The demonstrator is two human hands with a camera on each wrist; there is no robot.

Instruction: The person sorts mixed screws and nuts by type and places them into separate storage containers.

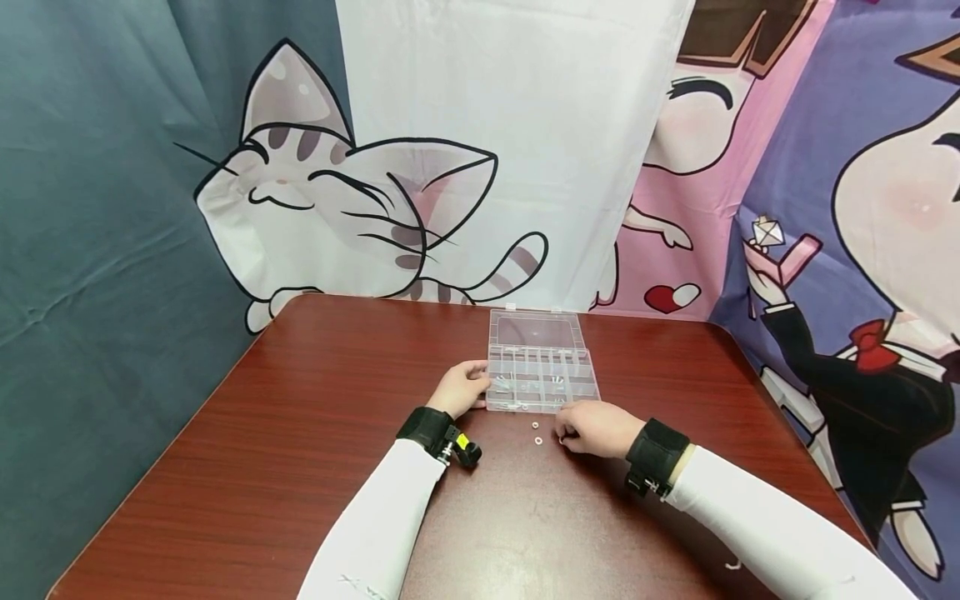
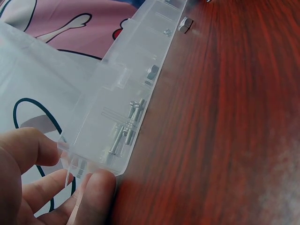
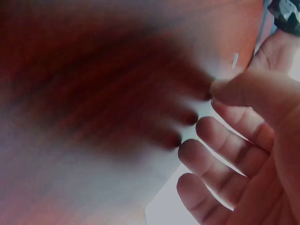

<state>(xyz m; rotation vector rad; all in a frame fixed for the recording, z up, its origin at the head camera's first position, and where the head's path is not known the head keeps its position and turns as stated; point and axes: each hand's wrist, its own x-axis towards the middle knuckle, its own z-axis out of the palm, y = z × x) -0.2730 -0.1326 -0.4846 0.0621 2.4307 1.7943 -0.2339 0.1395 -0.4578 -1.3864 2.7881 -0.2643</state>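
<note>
A clear plastic compartment box lies with its lid raised at the back. At its left front corner my left hand grips the edge; in the left wrist view the thumb is on the front side. Bolts and nuts show through the wall. Near the right front corner, my right hand has its fingers bent down to the table, pinching a small pale nut at the fingertips. In the right wrist view thumb and index finger meet, and the nut is hidden.
Two small ring-like nuts lie on the brown table between the hands. A small white curved piece lies by the right forearm. Behind the table hangs a printed cloth with cartoon figures.
</note>
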